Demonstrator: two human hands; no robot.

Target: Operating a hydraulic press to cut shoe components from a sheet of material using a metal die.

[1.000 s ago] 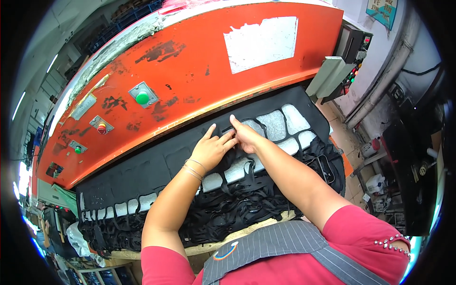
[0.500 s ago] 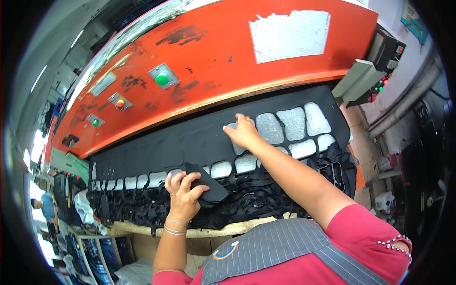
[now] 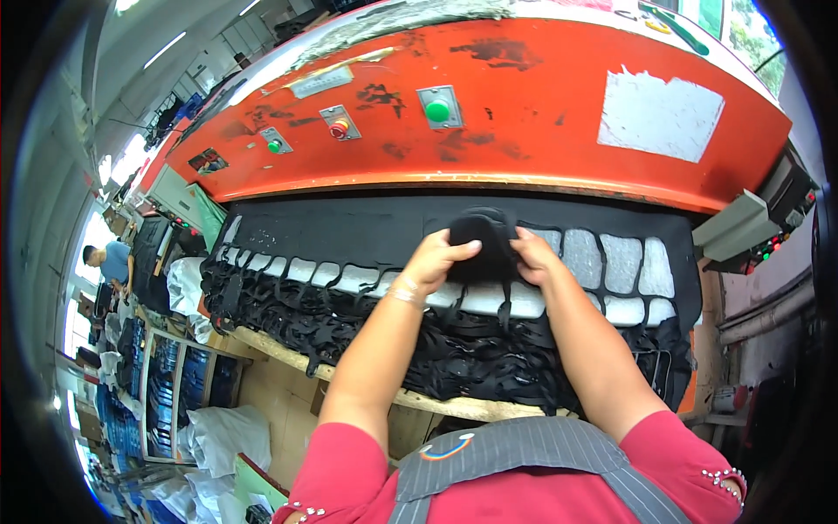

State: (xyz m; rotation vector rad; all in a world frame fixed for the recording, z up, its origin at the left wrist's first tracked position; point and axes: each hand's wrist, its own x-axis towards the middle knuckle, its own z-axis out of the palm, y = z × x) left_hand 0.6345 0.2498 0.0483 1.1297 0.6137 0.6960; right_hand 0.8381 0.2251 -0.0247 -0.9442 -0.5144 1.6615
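Observation:
Over the press bed, a small stack of black cut-out pieces (image 3: 482,243) with rounded ends is held up between both hands. My left hand (image 3: 433,260) grips its left side, thumb lying across the front. My right hand (image 3: 534,257) is closed at its right edge, its fingers partly hidden behind the pieces. Below lies a black sheet (image 3: 349,229) with rows of cut-out openings, where a pale grey board (image 3: 620,262) shows through. Tangled black offcut strips (image 3: 393,336) hang along the sheet's near side.
An orange machine beam (image 3: 524,122) with green buttons (image 3: 437,110) and a red knob (image 3: 339,129) spans the far side. Control boxes (image 3: 742,236) stand at right. A rack of dark blue stacks (image 3: 166,393) and white bags (image 3: 229,437) are at left; another person (image 3: 112,260) stands beyond.
My right hand has lifted off the sheet and met my left hand at the stack. My left hand has raised the stack away from the offcuts. The view has swung left.

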